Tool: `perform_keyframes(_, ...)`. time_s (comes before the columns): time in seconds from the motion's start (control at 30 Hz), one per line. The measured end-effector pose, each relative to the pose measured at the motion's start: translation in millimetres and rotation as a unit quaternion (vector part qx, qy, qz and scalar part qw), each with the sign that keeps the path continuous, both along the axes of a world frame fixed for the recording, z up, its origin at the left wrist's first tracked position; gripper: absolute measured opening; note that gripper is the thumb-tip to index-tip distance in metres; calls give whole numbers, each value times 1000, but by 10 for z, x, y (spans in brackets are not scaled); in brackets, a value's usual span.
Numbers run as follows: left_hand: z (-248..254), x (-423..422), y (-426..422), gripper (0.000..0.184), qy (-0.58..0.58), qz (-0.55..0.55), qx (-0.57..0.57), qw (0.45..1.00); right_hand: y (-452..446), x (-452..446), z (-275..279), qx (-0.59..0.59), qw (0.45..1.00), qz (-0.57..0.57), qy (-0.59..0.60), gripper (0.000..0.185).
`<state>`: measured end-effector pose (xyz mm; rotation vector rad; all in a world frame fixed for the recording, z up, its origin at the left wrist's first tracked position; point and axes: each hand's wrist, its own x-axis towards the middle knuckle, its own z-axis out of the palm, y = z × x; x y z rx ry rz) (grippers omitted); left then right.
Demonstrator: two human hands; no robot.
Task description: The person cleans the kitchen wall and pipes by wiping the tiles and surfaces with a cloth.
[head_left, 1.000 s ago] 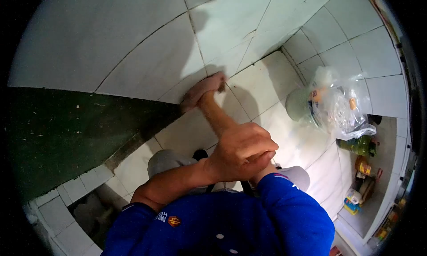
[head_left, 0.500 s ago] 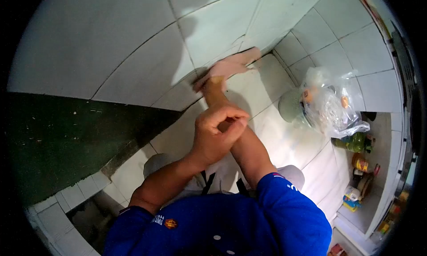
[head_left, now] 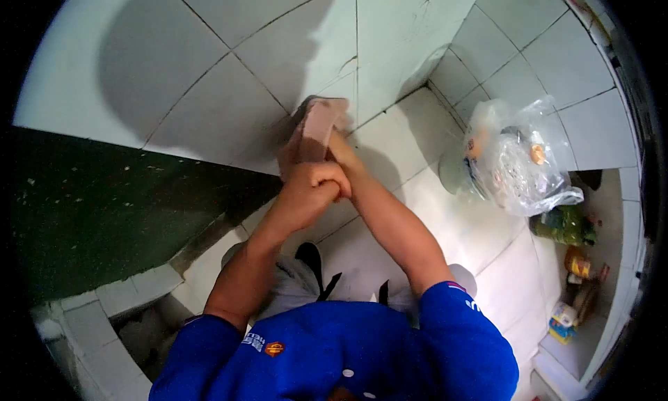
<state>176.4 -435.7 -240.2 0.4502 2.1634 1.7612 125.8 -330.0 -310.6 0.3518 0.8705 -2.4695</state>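
Observation:
A pink cloth (head_left: 316,133) lies against the white tiled wall, near where it meets the floor. My right hand (head_left: 337,142) reaches under it, fingers mostly covered, and holds it to the wall. My left hand (head_left: 316,190) is curled into a fist just below the cloth, next to my right wrist. Nothing shows inside that fist. Whether its knuckles touch the cloth cannot be made out.
Light floor tiles (head_left: 452,213) run to the wall corner. On the right are a clear plastic bag (head_left: 518,168), a green-tinted bottle (head_left: 562,224) and several small containers beside a low shelf. A dark green panel (head_left: 132,206) stands at the left.
The cloth and my right hand have moved left along the wall. My left hand has come off the right forearm and now sits beside the wrist, still closed.

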Motion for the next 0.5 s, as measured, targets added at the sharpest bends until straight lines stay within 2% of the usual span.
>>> perform_keyframes(0.03,-80,-25,-19,17,-64,-82,-93,990,33,-23,-100,-13,1000,7,8,26)
perform_keyframes(0.07,-178,-36,-48,17,-130,-159,-184,961,29,-80,-311,-24,996,5,87,26)
perform_keyframes(0.1,-297,-19,-58,21,-63,-178,-279,941,7,-118,-384,-35,991,7,131,26)
perform_keyframes(0.13,-488,4,-79,21,-59,-166,-291,941,-14,-155,-452,-47,984,9,174,26)
perform_keyframes(0.2,-799,67,-92,28,115,-86,-490,860,-54,-173,-437,-124,991,1,54,33)
perform_keyframes(0.23,-785,39,-38,28,114,-75,-497,857,0,-81,-191,-138,988,-62,11,34)
perform_keyframes(0.27,-765,-35,21,30,46,-53,-462,884,13,-34,-43,-144,988,-49,14,34)
perform_keyframes(0.3,-751,-68,84,35,-20,-30,-423,905,19,-2,74,-136,986,-99,-18,33)
perform_keyframes(0.33,-814,-60,154,35,-18,-17,-429,903,27,1,136,-128,979,-149,-48,32)
perform_keyframes(0.37,-944,-59,207,33,108,89,-312,940,76,-19,93,-162,982,-98,-14,31)
perform_keyframes(0.4,-1054,-67,188,31,232,188,-185,936,100,-23,45,-169,982,-89,-11,31)
perform_keyframes(0.47,-1160,-136,31,34,259,186,-189,929,156,36,158,-185,979,-56,66,31)
perform_keyframes(0.5,-1175,-135,-31,33,268,217,-228,911,187,42,202,-158,984,-51,61,31)
